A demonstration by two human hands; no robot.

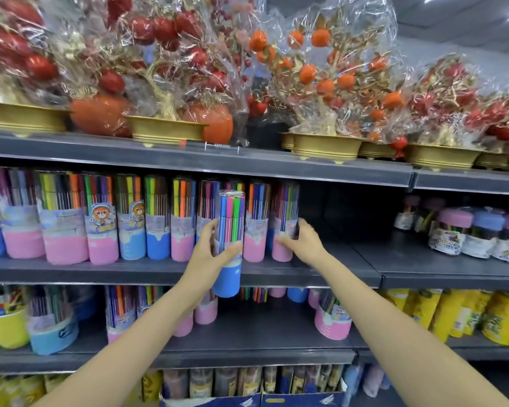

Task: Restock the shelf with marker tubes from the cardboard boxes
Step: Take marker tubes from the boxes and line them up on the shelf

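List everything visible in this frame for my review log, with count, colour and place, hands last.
Clear marker tube with blue base: one, held in front of the middle shelf edge.
Clear marker tube with pink base: one, right end of the middle-shelf row.
Row of marker tubes: about ten, pink or blue bases, middle shelf.
Dark grey metal shelf: bare stretch right of the row.
Wrapped ornamental fruit trees in gold trays: several, red and orange, top shelf.
Pastel-lidded jars: several, pink and blue lids, middle shelf far right.
Lower-shelf marker tubs: several, mixed colours.
Yellow packets: several, lower right.
Left hand: grips the blue-based tube.
Right hand: holds the pink-based tube.
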